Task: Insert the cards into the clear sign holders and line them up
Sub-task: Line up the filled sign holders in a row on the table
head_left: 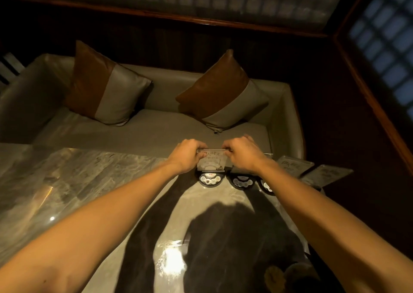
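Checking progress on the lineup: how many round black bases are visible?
3: one below the held sign, one right of it, one partly hidden by the right forearm. More may be hidden.

Sign holders (263,172) on table (93,181), before sofa (156,127)

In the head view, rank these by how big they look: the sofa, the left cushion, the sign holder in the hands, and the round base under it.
1. Sofa
2. Left cushion
3. Sign holder, partly covered by both hands
4. Round base

The sofa and cushion sit farther from the camera, so their lead is real.
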A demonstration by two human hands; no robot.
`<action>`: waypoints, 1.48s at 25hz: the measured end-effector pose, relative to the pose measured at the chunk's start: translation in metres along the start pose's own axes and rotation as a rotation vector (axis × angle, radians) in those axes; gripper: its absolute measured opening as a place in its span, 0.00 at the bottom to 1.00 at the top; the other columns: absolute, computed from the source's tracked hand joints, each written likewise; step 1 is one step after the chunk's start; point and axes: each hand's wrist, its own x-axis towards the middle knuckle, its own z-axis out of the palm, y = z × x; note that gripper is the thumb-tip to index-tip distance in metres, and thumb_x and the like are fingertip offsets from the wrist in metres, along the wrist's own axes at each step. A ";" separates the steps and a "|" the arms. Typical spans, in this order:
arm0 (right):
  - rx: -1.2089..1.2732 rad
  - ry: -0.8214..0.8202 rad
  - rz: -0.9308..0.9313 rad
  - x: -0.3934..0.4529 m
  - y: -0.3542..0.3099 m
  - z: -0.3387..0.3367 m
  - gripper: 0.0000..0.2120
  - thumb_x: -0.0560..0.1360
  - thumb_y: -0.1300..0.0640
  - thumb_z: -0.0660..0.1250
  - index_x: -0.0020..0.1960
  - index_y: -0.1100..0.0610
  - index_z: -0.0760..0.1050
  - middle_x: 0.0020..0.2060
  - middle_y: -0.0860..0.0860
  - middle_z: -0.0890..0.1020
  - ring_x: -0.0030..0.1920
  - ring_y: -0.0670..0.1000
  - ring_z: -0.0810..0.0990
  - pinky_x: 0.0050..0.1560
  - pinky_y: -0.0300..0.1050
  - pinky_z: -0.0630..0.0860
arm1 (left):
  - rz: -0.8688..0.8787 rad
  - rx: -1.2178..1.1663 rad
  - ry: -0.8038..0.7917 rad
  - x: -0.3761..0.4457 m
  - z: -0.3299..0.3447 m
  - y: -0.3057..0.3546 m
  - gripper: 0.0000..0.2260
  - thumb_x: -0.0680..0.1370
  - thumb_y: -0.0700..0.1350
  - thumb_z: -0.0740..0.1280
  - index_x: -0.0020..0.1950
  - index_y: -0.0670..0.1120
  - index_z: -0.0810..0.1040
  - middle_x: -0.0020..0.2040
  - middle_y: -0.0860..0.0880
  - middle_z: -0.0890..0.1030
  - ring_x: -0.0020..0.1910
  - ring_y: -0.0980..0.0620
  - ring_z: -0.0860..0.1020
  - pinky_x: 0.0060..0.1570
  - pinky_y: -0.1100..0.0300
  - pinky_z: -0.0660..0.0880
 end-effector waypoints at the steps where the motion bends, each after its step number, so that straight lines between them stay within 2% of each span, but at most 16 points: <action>1: 0.010 -0.001 0.006 -0.001 0.003 0.000 0.10 0.80 0.58 0.63 0.57 0.51 0.82 0.50 0.51 0.86 0.57 0.53 0.80 0.75 0.59 0.57 | 0.004 0.005 -0.005 0.001 0.001 0.003 0.09 0.79 0.46 0.69 0.58 0.49 0.83 0.54 0.48 0.86 0.55 0.46 0.82 0.55 0.51 0.77; 7: 0.041 0.010 0.028 -0.007 0.016 0.002 0.09 0.81 0.56 0.63 0.56 0.50 0.82 0.50 0.50 0.86 0.57 0.53 0.80 0.74 0.60 0.59 | -0.009 0.009 -0.039 0.009 0.005 0.015 0.10 0.80 0.46 0.68 0.61 0.48 0.82 0.56 0.48 0.85 0.54 0.48 0.81 0.52 0.54 0.76; 14: 0.067 0.013 0.030 -0.006 0.018 0.003 0.11 0.81 0.55 0.63 0.58 0.50 0.82 0.52 0.50 0.86 0.57 0.53 0.80 0.71 0.58 0.63 | -0.025 0.005 -0.037 0.016 0.004 0.017 0.11 0.80 0.45 0.68 0.61 0.47 0.82 0.57 0.47 0.84 0.55 0.47 0.81 0.52 0.53 0.76; 18: 0.099 -0.006 0.019 -0.012 0.026 -0.005 0.15 0.81 0.50 0.64 0.66 0.49 0.78 0.60 0.50 0.84 0.63 0.52 0.78 0.74 0.60 0.61 | -0.031 -0.007 -0.111 0.019 -0.001 0.013 0.10 0.79 0.45 0.70 0.60 0.46 0.81 0.54 0.48 0.84 0.51 0.50 0.80 0.46 0.58 0.75; 21: 0.200 0.135 0.093 -0.033 0.062 -0.028 0.18 0.81 0.50 0.65 0.69 0.53 0.76 0.63 0.52 0.82 0.64 0.53 0.79 0.68 0.56 0.72 | -0.003 0.017 -0.220 0.024 -0.008 0.014 0.16 0.77 0.47 0.72 0.64 0.46 0.80 0.58 0.48 0.84 0.50 0.54 0.79 0.48 0.60 0.76; 23: 0.242 0.191 0.176 -0.054 0.099 -0.045 0.18 0.81 0.51 0.65 0.69 0.55 0.75 0.63 0.53 0.82 0.63 0.53 0.79 0.66 0.53 0.75 | -0.007 0.021 -0.230 0.029 -0.011 0.019 0.22 0.75 0.50 0.74 0.68 0.47 0.77 0.63 0.48 0.82 0.57 0.52 0.80 0.57 0.56 0.77; 25: 0.235 0.154 0.264 -0.078 0.134 -0.054 0.21 0.80 0.52 0.67 0.71 0.55 0.73 0.65 0.53 0.80 0.65 0.53 0.78 0.66 0.52 0.74 | 0.015 0.011 -0.193 0.034 -0.010 0.032 0.27 0.73 0.54 0.75 0.70 0.49 0.76 0.66 0.48 0.80 0.63 0.50 0.79 0.64 0.52 0.75; 28: 0.037 0.012 0.319 -0.096 0.165 -0.051 0.25 0.79 0.51 0.69 0.73 0.54 0.71 0.68 0.52 0.78 0.68 0.53 0.76 0.70 0.56 0.70 | 0.135 0.017 -0.156 0.045 -0.003 0.067 0.25 0.73 0.52 0.76 0.68 0.49 0.78 0.65 0.50 0.81 0.63 0.51 0.79 0.64 0.55 0.74; 31: -0.037 -0.041 0.297 -0.101 0.175 -0.038 0.19 0.79 0.56 0.68 0.69 0.52 0.75 0.63 0.51 0.81 0.64 0.52 0.78 0.70 0.58 0.70 | 0.211 0.024 -0.179 0.057 0.015 0.103 0.23 0.74 0.48 0.75 0.68 0.47 0.78 0.64 0.50 0.81 0.62 0.52 0.79 0.63 0.56 0.74; 34: 0.003 -0.025 0.279 -0.101 0.177 -0.028 0.12 0.79 0.60 0.67 0.60 0.51 0.79 0.53 0.50 0.84 0.52 0.49 0.81 0.56 0.48 0.79 | 0.230 0.091 -0.218 0.065 0.034 0.119 0.18 0.76 0.45 0.73 0.66 0.48 0.79 0.62 0.50 0.82 0.61 0.50 0.80 0.61 0.52 0.76; 37: -0.005 0.004 0.246 -0.102 0.180 -0.024 0.08 0.79 0.60 0.66 0.54 0.50 0.80 0.47 0.49 0.83 0.48 0.50 0.82 0.49 0.48 0.80 | 0.268 0.152 -0.189 0.066 0.044 0.121 0.12 0.78 0.42 0.70 0.60 0.50 0.83 0.56 0.49 0.85 0.56 0.50 0.82 0.55 0.55 0.77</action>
